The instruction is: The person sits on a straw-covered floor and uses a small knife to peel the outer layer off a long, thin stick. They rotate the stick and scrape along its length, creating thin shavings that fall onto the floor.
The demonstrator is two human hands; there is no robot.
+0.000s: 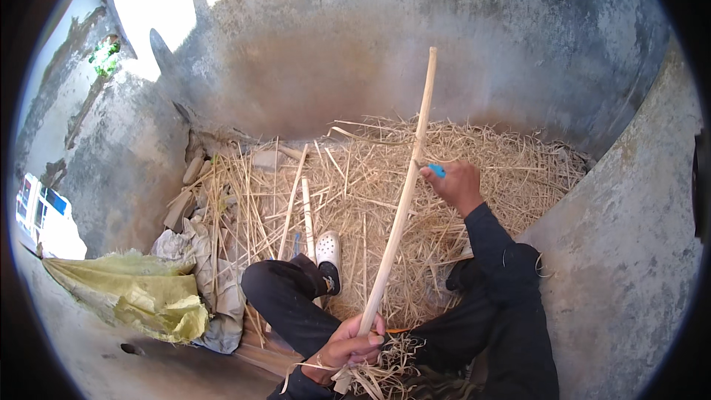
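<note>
I am looking down at one person sitting on a bed of straw (355,178) that is filling the corner between grey concrete walls (444,44).

The left hand (348,342), at about 6 o'clock in my view, is clenching its fingers (370,339) around the lower end of one long pale stick (404,200). The stick is running from that hand up toward 12 o'clock, tilted a little to the right, and its top end is standing free in front of the wall. Loose strands of straw are hanging under this hand.

The right hand (455,184), just right of centre at about 2 o'clock from the left hand, is touching the stick near its middle. Its fingers are closing on a small blue tool (437,170) whose tip is sitting against the stick; I cannot tell what kind of tool it is.

I am counting three more thin sticks (307,215) lying in the straw at about 9 o'clock from the held one. One white clog (328,248) is showing on a foot just beside them, at the end of a dark trouser leg (289,304).

For containers, I am seeing one crumpled yellow sack (148,296) at 8 o'clock, lying flat on the floor; I cannot tell what is in it. Grey cloth (207,267) is bunching beside it.
</note>
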